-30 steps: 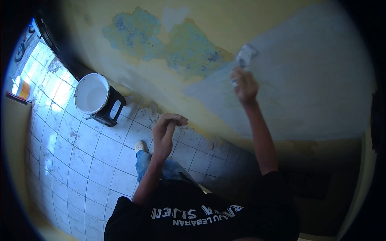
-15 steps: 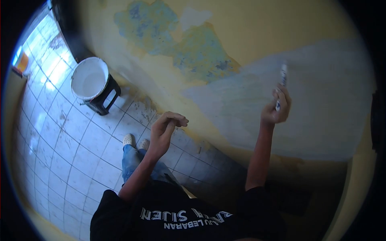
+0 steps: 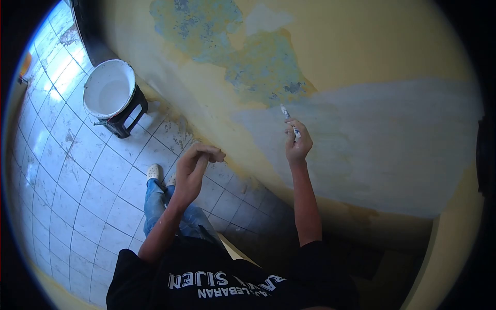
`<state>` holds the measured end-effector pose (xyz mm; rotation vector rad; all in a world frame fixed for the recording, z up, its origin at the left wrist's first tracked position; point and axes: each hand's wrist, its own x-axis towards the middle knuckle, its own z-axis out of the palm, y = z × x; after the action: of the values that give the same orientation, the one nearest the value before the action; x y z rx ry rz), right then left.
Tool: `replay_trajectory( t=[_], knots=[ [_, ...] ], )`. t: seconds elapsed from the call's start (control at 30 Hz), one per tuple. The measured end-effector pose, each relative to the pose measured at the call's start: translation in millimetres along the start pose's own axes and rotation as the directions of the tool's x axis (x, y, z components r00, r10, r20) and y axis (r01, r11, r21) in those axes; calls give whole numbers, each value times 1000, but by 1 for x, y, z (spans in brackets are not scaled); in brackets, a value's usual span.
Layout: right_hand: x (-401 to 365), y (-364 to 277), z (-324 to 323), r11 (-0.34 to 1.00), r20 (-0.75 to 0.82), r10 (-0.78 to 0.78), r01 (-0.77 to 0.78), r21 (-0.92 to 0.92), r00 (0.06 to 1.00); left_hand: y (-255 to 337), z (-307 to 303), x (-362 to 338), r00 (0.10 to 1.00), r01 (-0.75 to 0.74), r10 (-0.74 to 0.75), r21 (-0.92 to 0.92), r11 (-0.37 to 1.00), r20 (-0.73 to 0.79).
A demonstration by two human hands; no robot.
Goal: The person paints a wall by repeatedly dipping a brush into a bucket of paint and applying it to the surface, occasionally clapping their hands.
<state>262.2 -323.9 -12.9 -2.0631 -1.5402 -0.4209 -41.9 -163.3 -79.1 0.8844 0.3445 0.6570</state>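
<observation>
My right hand (image 3: 299, 142) grips a slim, white-smeared paintbrush (image 3: 285, 112), fingers wrapped round its handle. Its pale tip points up, at the top left edge of a whitish painted patch (image 3: 377, 144) on the yellow wall (image 3: 372, 46). Just above that tip is a rough blue-green patch (image 3: 268, 64) where the yellow coat is gone. My left hand (image 3: 194, 168) hangs in the air to the left, wrist bent, fingers loosely extended and nothing visible in it.
A white bucket (image 3: 129, 85) sits on a dark plastic stool (image 3: 129, 116) beside the wall. Stained white tiles (image 3: 98, 199) cover the floor, with debris (image 3: 178, 132) along the wall's foot. An orange container (image 3: 25, 64) shows at the far left edge.
My right hand has swept left and slightly down with the paintbrush, from the middle of the whitish patch to its left part. My left hand keeps its pose as the view shifts a little.
</observation>
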Motion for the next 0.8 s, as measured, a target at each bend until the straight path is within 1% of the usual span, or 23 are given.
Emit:
replay_trajectory(
  t=[0.03,0.07,0.13,0.23,0.33,0.43,0.5,0.57,0.63,0.7,0.77,0.8],
  knots=[
    [1,-1,-3,999,29,19,-20,35,999,0,1,2,1000,-9,9,-3,1000,6],
    [10,2,-10,993,17,-93,94,-74,995,1,2,3,1000,-18,18,-4,1000,11],
    [33,10,-33,911,23,-303,297,-288,953,7,6,4,999,-20,21,-27,999,43],
    [46,5,-61,942,-162,-243,193,-274,956,7,5,5,998,-21,23,-30,999,60],
    [44,-18,-61,938,-274,-268,185,-294,924,6,0,3,999,-6,7,-22,1000,53],
    [34,-16,-28,915,-243,-308,217,-339,920,5,-10,-2,999,22,-22,11,1000,38],
    [11,1,13,888,-129,-289,216,-406,949,4,-20,-7,999,34,-35,42,999,25],
    [-13,8,56,941,-94,-163,126,-315,982,2,-33,-10,999,31,-31,77,997,6],
    [-35,14,90,982,-92,-37,19,-190,995,2,-44,-10,999,33,-32,34,999,-40],
    [-51,14,97,989,-59,123,-128,-73,991,5,-49,-12,997,40,-39,14,999,-68],
    [-59,13,98,956,4,290,-290,41,957,11,-54,-8,996,32,-30,22,999,-89],
    [-54,15,92,980,-40,198,-198,3,979,11,-55,-6,996,33,-30,35,999,-84]
  ],
)
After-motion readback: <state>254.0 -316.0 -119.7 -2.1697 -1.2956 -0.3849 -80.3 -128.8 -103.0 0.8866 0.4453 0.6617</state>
